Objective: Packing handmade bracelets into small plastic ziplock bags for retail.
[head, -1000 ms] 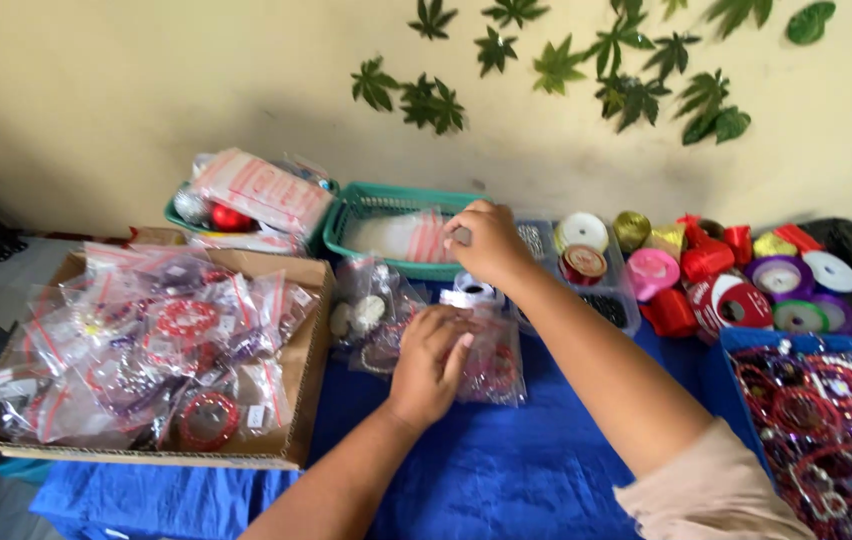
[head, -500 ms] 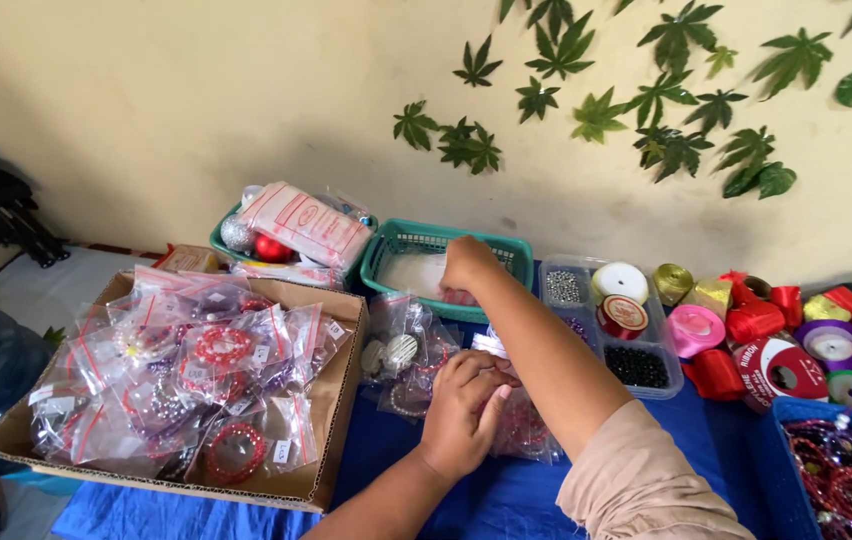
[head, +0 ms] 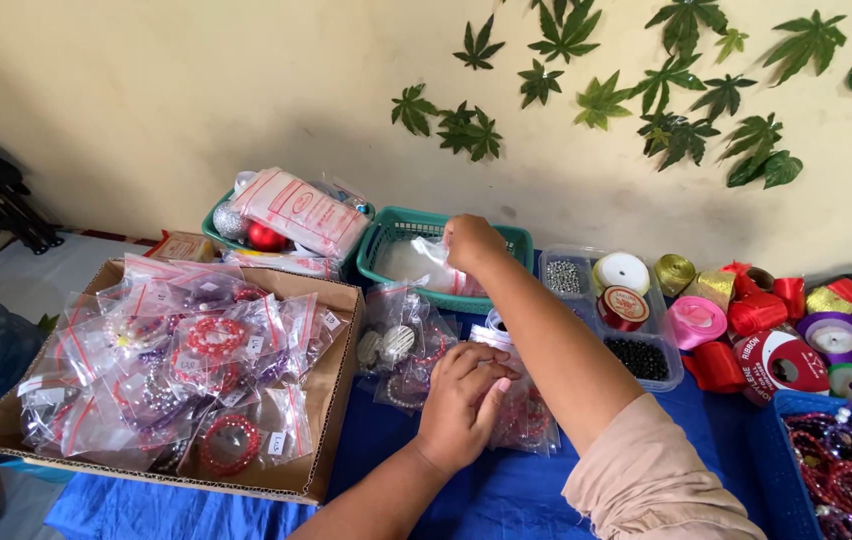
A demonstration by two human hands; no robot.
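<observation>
From my station I read this as a sorting-and-picking step among craft supplies on the tabletop. My right hand (head: 474,243) is stretched forward over the green basket (head: 384,232), fingers drawn together in a pinch on the top edge of a clear plastic bag (head: 424,266) that lies inside the basket, just below and left of the knuckles. My left hand (head: 461,400) is much nearer to me, palm down with the fingers half curled on a heap of clear bead packets (head: 401,350) spread on the blue cloth (head: 506,495). I cannot tell whether it actually pinches one of them or only presses on them. Left of that hand, just beside it, stands the cardboard box (head: 331,420) filled with more packets of bracelets. Right of the forward hand sit a clear bead tray (head: 566,275) and rolls of ribbon (head: 696,320). In my judgement, any lift of the bag calls for a firm pinch and a straight upward pull that clears the basket rim, since the film looks limp and slippery, while the near hand needs only light pressure so the loose packets do not slide.
</observation>
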